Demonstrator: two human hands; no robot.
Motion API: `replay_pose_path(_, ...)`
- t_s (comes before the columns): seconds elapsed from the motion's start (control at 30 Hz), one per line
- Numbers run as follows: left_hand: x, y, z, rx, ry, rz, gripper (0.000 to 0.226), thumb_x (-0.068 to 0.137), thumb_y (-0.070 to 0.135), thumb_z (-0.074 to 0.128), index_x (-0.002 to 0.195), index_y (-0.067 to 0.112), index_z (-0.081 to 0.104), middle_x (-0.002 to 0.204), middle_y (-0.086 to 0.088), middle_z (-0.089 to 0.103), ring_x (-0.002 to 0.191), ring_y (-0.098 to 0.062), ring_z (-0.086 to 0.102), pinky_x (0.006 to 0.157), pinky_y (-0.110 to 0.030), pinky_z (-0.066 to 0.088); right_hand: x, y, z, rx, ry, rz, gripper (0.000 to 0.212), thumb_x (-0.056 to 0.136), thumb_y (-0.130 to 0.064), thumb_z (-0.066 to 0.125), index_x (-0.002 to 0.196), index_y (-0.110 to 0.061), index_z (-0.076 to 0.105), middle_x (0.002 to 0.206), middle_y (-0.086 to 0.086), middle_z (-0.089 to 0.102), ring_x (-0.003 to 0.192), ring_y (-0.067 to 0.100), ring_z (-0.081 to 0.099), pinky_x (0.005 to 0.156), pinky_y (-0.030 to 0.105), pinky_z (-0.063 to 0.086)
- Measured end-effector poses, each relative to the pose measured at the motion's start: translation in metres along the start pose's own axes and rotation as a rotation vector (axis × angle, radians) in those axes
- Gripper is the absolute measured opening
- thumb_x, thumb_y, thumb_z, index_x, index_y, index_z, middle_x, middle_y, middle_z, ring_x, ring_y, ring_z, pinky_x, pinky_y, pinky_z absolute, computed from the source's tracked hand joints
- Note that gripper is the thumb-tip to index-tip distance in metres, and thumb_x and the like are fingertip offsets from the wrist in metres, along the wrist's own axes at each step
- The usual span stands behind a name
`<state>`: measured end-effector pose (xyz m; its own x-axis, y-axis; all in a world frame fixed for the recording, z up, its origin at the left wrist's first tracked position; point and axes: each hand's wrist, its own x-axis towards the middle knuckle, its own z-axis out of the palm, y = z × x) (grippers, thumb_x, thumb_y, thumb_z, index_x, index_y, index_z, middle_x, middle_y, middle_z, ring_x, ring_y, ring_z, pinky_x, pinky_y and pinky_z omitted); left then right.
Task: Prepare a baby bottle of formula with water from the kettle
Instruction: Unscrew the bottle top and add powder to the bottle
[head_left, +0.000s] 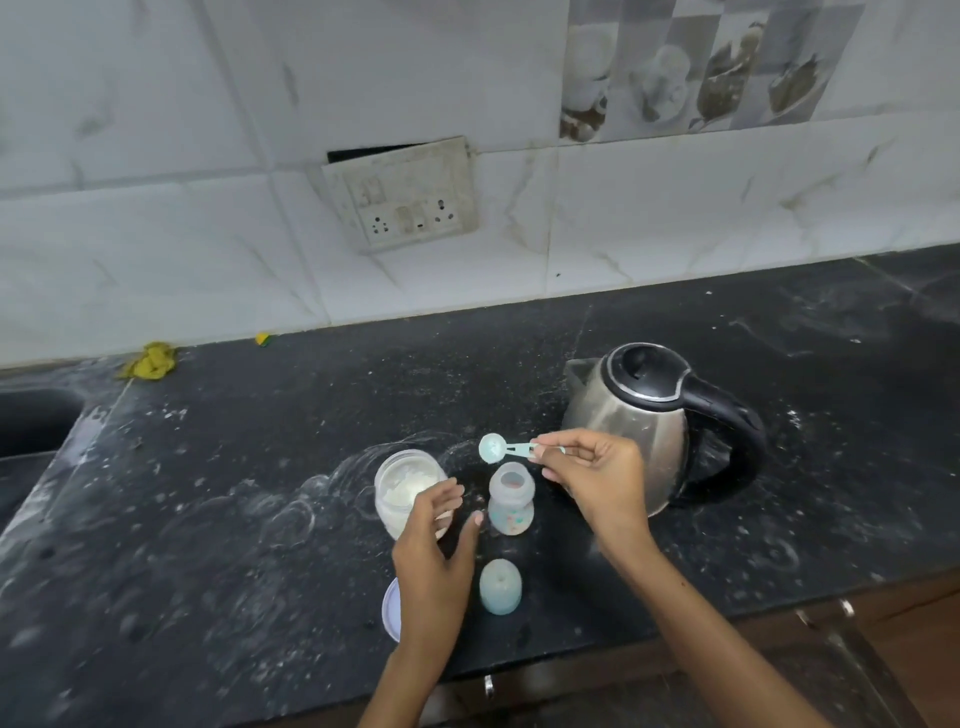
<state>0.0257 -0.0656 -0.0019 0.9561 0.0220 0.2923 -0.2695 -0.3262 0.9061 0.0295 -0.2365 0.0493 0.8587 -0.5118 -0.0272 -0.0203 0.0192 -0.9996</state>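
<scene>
Black stone forms the worktop (208, 519), speckled and smeared with white residue. At far left a sink (31, 421) is cut off by the frame edge, with a yellow cloth (149, 360) near the wall behind it.

Left of centre stands an open jar of white formula powder (402, 488), partly covered by the left hand (434, 561). That hand's grip is apart, fingers spread, hovering beside the jar; whether it touches the jar cannot be told. A white lid (390, 609) lies mostly hidden under the same wrist.

The baby bottle (511, 499) stands upright and uncapped at centre, translucent with coloured print; its contents are hard to make out. Its pale blue cap (500, 586) stands near the worktop's front edge.

The right hand (597, 478) has its grip pinched shut on the handle of a light blue scoop (493, 448), the bowl held just above and behind the bottle's mouth.

At right the steel kettle (660, 421) stands with lid closed, its lower body hidden by the right hand. Open worktop extends left of the jar and right of the kettle.
</scene>
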Motion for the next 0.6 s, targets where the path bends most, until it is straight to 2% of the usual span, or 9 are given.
replay_pose_path(0.1,0.0,0.0,-0.022,0.009,0.087,-0.018,0.035,0.083,0.004,0.071,0.106,0.028,0.058,0.099,0.01,0.068,0.095,0.0,0.065,0.082,-0.018,0.052,0.002,-0.003,0.025,-0.037,-0.087,-0.026,0.009,0.078,0.001,0.075,0.083,-0.006,0.077,0.078,0.011,0.077,0.074,0.023,0.074,0.066,0.029,0.059)
replay_pose_path(0.2,-0.001,-0.003,-0.035,0.015,0.127,-0.05,0.039,0.084,0.003,0.069,0.105,0.032,0.056,0.1,0.01,0.068,0.096,0.0,0.064,0.08,-0.013,0.051,0.005,-0.005,0.053,-0.212,-0.145,-0.095,0.008,0.079,-0.001,0.075,0.082,-0.008,0.078,0.076,0.003,0.076,0.07,0.011,0.072,0.06,0.018,0.055)
replay_pose_path(0.3,-0.002,-0.007,-0.043,0.027,0.149,-0.062,0.034,0.084,0.005,0.069,0.108,0.027,0.057,0.101,0.009,0.068,0.096,-0.001,0.064,0.079,-0.01,0.05,0.008,0.001,0.077,-0.412,-0.203,-0.216,0.011,0.077,-0.003,0.073,0.078,-0.013,0.078,0.076,-0.005,0.076,0.068,0.005,0.07,0.07,0.022,0.057)
replay_pose_path(0.37,-0.002,-0.008,-0.046,0.022,0.156,-0.074,0.033,0.085,0.006,0.069,0.109,0.025,0.057,0.101,0.008,0.068,0.096,-0.001,0.065,0.079,-0.01,0.05,0.009,0.007,0.088,-0.564,-0.222,-0.281,0.012,0.078,-0.009,0.072,0.078,-0.02,0.077,0.076,-0.007,0.075,0.068,0.007,0.069,0.07,0.029,0.057)
replay_pose_path(0.47,-0.001,-0.009,-0.048,0.016,0.158,-0.067,0.032,0.085,0.006,0.068,0.11,0.023,0.058,0.102,0.007,0.069,0.096,-0.003,0.065,0.079,-0.013,0.052,0.009,0.012,0.101,-0.81,-0.261,-0.384,0.01,0.081,-0.02,0.069,0.083,-0.026,0.076,0.076,-0.006,0.075,0.071,0.013,0.068,0.065,0.03,0.053)
replay_pose_path(0.6,0.001,-0.011,-0.048,0.012,0.147,-0.055,0.032,0.086,0.007,0.068,0.11,0.024,0.058,0.1,0.008,0.068,0.096,-0.004,0.065,0.078,-0.014,0.052,0.01,0.019,0.109,-0.896,-0.334,-0.4,0.009,0.085,-0.028,0.069,0.092,-0.029,0.075,0.084,-0.003,0.073,0.08,0.014,0.066,0.067,0.03,0.05)
